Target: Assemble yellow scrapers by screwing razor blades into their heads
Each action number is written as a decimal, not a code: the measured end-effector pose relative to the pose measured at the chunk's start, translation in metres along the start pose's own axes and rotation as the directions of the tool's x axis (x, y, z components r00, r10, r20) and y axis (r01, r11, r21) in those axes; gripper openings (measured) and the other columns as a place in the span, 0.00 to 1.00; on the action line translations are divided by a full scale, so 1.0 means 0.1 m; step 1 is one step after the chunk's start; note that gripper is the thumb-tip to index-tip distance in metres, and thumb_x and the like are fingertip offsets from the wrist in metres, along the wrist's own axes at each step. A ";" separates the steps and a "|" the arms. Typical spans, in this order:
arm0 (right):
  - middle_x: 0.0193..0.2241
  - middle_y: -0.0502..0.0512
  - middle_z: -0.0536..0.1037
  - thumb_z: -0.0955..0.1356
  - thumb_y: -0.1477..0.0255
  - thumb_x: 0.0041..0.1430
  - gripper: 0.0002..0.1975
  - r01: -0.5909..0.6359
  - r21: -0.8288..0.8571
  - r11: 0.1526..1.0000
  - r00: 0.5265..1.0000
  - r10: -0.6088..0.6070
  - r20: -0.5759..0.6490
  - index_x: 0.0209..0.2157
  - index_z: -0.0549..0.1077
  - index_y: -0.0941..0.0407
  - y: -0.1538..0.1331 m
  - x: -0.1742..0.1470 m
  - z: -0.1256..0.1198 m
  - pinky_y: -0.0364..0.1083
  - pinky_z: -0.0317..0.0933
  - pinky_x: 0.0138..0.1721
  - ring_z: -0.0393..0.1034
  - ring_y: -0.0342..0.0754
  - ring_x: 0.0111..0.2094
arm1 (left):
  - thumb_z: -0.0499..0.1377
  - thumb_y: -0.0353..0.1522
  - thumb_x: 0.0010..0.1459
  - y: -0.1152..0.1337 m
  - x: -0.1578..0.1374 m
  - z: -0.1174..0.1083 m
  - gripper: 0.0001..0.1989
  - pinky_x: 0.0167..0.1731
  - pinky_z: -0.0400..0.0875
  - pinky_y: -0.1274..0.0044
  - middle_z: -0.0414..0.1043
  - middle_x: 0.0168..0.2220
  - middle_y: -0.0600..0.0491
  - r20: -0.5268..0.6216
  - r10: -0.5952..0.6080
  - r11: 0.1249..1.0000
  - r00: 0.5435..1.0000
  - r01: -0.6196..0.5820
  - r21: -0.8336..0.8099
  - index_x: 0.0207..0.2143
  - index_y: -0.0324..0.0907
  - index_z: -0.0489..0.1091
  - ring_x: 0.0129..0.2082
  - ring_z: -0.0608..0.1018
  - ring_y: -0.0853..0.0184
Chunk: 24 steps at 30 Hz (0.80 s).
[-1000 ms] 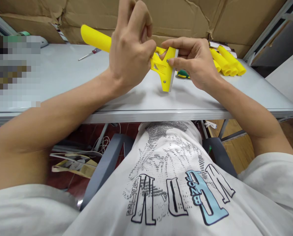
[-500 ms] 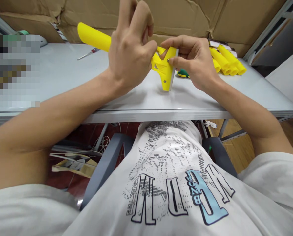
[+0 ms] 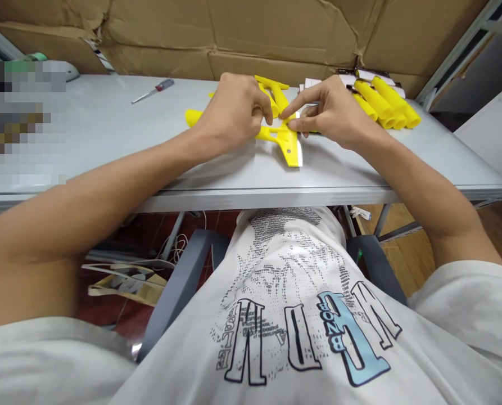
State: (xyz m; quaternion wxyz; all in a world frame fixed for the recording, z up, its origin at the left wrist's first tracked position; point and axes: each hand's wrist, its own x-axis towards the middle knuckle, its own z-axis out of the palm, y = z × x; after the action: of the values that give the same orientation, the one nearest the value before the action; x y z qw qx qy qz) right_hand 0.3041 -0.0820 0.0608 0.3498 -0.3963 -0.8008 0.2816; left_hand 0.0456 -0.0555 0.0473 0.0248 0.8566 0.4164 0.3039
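A yellow plastic scraper [image 3: 290, 147] with a metal blade along its head is low over the table, screw heads on its face. My left hand [image 3: 236, 107] is closed over its handle, whose end shows beyond the wrist; the palm hides the middle. My right hand [image 3: 329, 109] has its thumb and index finger at the far end of the scraper head, in a loose pinch. Whether a small part is between those fingertips I cannot make out. Just behind my hands lie other yellow scraper pieces [image 3: 271, 82], partly covered.
Several yellow tubular handles [image 3: 385, 101] are piled at the back right. A screwdriver [image 3: 153, 91] lies on the white table [image 3: 120, 129] at the left. Cardboard [image 3: 263, 34] stands along the back edge. Chair armrests flank me.
The scraper has come down toward the table, its handle now lower and flatter. My left hand has lowered with it, and my right hand stays by the head. More yellow pieces behind have become visible.
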 end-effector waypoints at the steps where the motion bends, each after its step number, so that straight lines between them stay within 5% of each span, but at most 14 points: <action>1: 0.23 0.48 0.75 0.81 0.66 0.52 0.07 -0.008 -0.019 1.000 1.000 0.008 0.019 0.35 0.89 0.47 0.03 0.00 -0.01 0.51 0.66 0.37 0.67 0.48 0.29 | 0.63 0.38 0.66 0.04 -0.02 -0.02 0.12 0.61 0.76 0.65 0.88 0.45 0.52 0.033 -0.016 1.000 0.999 0.017 -0.017 0.42 0.50 0.89 0.44 0.78 0.59; 5: 0.23 0.47 0.76 0.79 0.73 0.54 0.07 -0.073 -0.091 0.993 0.991 0.083 0.107 0.34 0.91 0.48 0.14 0.03 -0.03 0.49 0.60 0.31 0.66 0.46 0.25 | 0.61 0.42 0.63 0.05 0.00 -0.05 0.18 0.54 0.79 0.71 0.92 0.46 0.61 0.071 -0.054 0.997 0.996 0.057 -0.046 0.47 0.51 0.88 0.42 0.82 0.65; 9: 0.19 0.45 0.73 0.77 0.75 0.63 0.09 -0.029 -0.220 0.975 0.997 0.046 0.069 0.39 0.94 0.49 0.18 0.04 -0.05 0.48 0.61 0.35 0.61 0.45 0.24 | 0.63 0.42 0.61 -0.04 0.04 0.00 0.16 0.54 0.80 0.71 0.92 0.42 0.60 0.066 -0.055 0.997 0.996 0.059 -0.058 0.44 0.50 0.88 0.42 0.84 0.66; 13: 0.26 0.47 0.84 0.77 0.73 0.63 0.08 0.035 -0.255 0.966 0.997 -0.017 0.074 0.39 0.93 0.48 0.16 0.03 -0.04 0.47 0.66 0.38 0.67 0.46 0.25 | 0.67 0.43 0.62 -0.09 0.06 0.06 0.13 0.54 0.81 0.70 0.92 0.41 0.59 0.118 -0.088 0.993 0.989 0.097 -0.071 0.42 0.48 0.89 0.40 0.82 0.66; 16: 0.25 0.48 0.83 0.75 0.73 0.64 0.09 0.031 -0.292 0.956 0.997 -0.010 0.075 0.37 0.91 0.47 0.17 0.05 0.02 0.50 0.71 0.45 0.73 0.48 0.27 | 0.63 0.39 0.62 -0.13 0.07 0.07 0.14 0.54 0.82 0.69 0.94 0.43 0.59 0.135 -0.066 0.996 0.989 0.074 -0.052 0.43 0.49 0.89 0.40 0.83 0.66; 20: 0.41 0.52 0.91 0.75 0.71 0.63 0.05 0.065 -0.357 0.932 0.996 -0.080 -0.026 0.34 0.84 0.47 0.12 0.05 0.10 0.50 0.71 0.50 0.79 0.51 0.41 | 0.60 0.35 0.59 -0.15 0.08 0.06 0.16 0.55 0.83 0.68 0.94 0.43 0.58 0.129 -0.008 1.000 0.992 0.007 0.010 0.41 0.48 0.90 0.40 0.86 0.65; 24: 0.49 0.53 0.92 0.74 0.67 0.65 0.04 0.060 -0.333 0.941 0.987 -0.106 -0.124 0.34 0.80 0.47 -0.01 -0.05 0.11 0.51 0.67 0.42 0.77 0.51 0.40 | 0.60 0.32 0.63 -0.15 0.05 0.07 0.17 0.57 0.83 0.68 0.94 0.44 0.57 0.125 0.013 0.999 0.992 -0.018 0.035 0.44 0.46 0.91 0.42 0.87 0.64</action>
State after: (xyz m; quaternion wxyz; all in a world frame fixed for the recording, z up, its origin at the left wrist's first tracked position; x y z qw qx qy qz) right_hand 0.2978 -0.0887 0.0535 0.3459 -0.4334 -0.8260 0.1010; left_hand 0.0408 -0.0408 0.0396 0.0330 0.8773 0.4128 0.2425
